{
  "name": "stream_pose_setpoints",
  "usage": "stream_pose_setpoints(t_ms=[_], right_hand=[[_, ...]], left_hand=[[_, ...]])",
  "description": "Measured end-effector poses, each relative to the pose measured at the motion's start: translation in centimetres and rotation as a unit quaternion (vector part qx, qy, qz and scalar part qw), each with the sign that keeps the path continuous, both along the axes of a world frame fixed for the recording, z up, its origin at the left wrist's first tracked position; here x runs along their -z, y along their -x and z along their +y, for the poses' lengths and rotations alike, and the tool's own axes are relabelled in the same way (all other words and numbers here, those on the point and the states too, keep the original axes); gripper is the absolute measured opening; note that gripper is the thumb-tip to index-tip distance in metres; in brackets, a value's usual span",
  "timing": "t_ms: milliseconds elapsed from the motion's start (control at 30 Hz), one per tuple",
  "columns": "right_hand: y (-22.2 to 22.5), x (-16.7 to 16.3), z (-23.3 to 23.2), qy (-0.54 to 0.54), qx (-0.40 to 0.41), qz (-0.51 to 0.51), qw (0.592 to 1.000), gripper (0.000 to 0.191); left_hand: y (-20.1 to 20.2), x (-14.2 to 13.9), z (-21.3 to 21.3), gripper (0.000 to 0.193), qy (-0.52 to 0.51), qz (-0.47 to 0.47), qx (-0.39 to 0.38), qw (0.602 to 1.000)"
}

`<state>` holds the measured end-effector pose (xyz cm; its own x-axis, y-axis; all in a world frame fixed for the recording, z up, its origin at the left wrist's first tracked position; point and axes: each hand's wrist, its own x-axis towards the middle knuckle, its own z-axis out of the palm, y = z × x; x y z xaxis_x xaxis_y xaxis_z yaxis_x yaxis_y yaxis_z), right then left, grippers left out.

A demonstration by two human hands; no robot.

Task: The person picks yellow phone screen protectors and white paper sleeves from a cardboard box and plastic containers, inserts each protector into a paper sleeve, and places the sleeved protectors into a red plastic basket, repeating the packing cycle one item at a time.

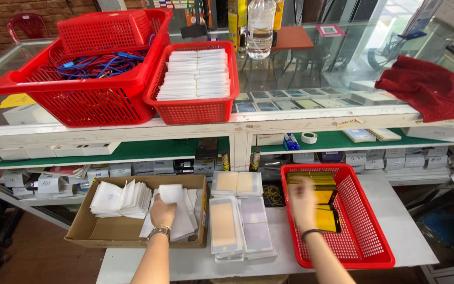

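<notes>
My left hand (pixel 162 212) reaches into a brown cardboard box (pixel 82 227) and grips a white paper sleeve (pixel 171 193) above a loose heap of the same sleeves; a watch is on that wrist. My right hand (pixel 304 203), blurred with motion, hovers inside a red plastic basket (pixel 370 231) beside a stack of yellow and black flat packets (pixel 326 204). Whether it holds one is unclear. Between the box and the basket lie stacks of clear-wrapped flat screen panels (pixel 236 221).
A glass counter above carries a large red basket of blue and red cables (pixel 95 66), a red basket of white sleeves (pixel 198 73), a water bottle (pixel 261 26) and a red cloth (pixel 429 87). Shelves below hold small boxes, a tape roll (pixel 309 137) and rubber bands (pixel 272 194).
</notes>
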<state>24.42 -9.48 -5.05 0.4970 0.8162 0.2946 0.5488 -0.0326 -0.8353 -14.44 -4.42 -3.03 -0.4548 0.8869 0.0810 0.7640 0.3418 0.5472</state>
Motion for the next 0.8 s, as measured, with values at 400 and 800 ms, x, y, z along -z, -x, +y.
stream_pose_setpoints(t_ms=[400, 800], right_hand=[[13.7, 0.6, -0.5, 0.303, -0.231, -0.115, 0.917, 0.11], [12.2, -0.9, -0.7, 0.339, -0.225, -0.077, 0.91, 0.079]], left_hand=[[-10.8, 0.1, -1.4, 0.031, -0.129, -0.122, 0.248, 0.952], [-12.9, 2.1, -2.4, 0.056, 0.012, -0.116, 0.209, 0.971]])
